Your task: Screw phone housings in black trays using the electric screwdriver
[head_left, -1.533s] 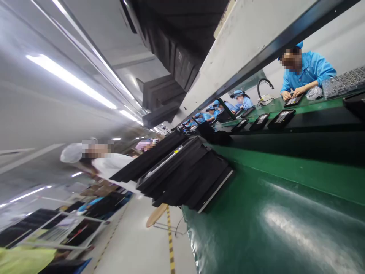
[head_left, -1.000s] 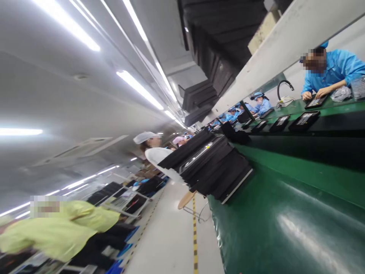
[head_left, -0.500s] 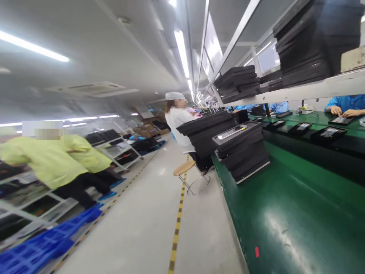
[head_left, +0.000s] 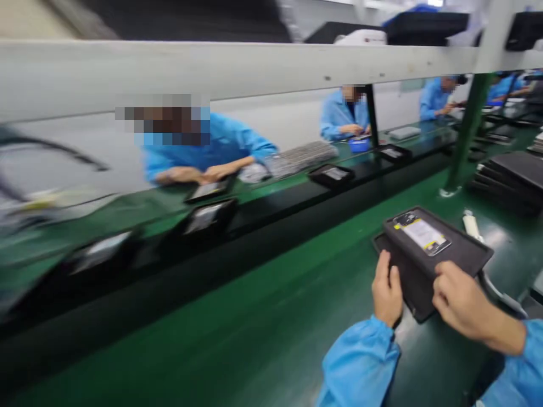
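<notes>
Black, foam-like material made up the upper tray (head_left: 460, 243), which lay on the right of the green worktop (head_left: 237, 333), overlapping a lower tray (head_left: 413, 288) set slightly askew; whether the two touched all along could not be told. In the upper tray's recess sat a flat device (head_left: 423, 233) with a white label and yellow strips. The left hand (head_left: 387, 291) was at the left edge of the trays, fingers extended and slightly parted; the right hand (head_left: 462, 297) was curled at the upper tray's near edge. Blur and overlap hid whether either pinched anything. The step in hand looked like steadying or positioning the trays. Any further shift seemed to call for an even hold on both sides, keeping the device level and clear of the white object (head_left: 470, 225) just beyond the right side.
</notes>
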`<state>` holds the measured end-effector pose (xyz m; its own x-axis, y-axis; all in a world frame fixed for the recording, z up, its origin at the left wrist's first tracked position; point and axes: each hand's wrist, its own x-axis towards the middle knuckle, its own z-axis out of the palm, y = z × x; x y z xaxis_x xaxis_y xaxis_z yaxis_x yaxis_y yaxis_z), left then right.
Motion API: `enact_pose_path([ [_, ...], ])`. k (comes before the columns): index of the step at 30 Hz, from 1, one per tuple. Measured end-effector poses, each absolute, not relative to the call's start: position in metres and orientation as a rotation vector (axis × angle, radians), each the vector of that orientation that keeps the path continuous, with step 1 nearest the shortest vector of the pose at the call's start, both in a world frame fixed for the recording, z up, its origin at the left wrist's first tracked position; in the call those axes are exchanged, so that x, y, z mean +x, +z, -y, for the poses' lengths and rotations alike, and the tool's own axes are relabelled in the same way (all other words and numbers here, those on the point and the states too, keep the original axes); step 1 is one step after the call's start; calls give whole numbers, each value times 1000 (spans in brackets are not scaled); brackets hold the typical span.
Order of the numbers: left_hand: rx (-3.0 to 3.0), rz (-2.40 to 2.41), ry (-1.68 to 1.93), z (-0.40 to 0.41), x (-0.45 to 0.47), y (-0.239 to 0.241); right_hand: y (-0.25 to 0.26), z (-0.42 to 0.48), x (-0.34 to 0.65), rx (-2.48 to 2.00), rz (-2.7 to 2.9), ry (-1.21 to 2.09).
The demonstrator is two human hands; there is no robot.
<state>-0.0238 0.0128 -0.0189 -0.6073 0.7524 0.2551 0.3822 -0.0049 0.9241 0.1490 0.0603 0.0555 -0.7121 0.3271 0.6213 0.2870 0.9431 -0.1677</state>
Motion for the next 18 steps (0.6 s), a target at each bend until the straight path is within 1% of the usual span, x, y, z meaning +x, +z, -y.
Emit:
enact_pose_path([
  [2,1145,-1897,1701,-17,-27,-24,33,-27,151,-557,2390,35],
  [4,1175,-1874,1688,-15,-27,-27,17,-11,153,-658,2338,81],
  [7,1203,-1905,1687,-11,-24,-28,14,-23,162,-749,2156,219],
  [9,1230,-1944,1742,-11,-24,-23,21,-44,164,-809,2104,216],
  [12,1221,-1897,1839,-13,-21,-4,31,-67,152,-1015,2302,95],
  [14,1023,-1740,1840,-13,-17,14,36,-70,138,-1148,2475,16],
  [18,535,-1396,1676,-16,-23,37,41,-72,121,-1075,2727,-91],
])
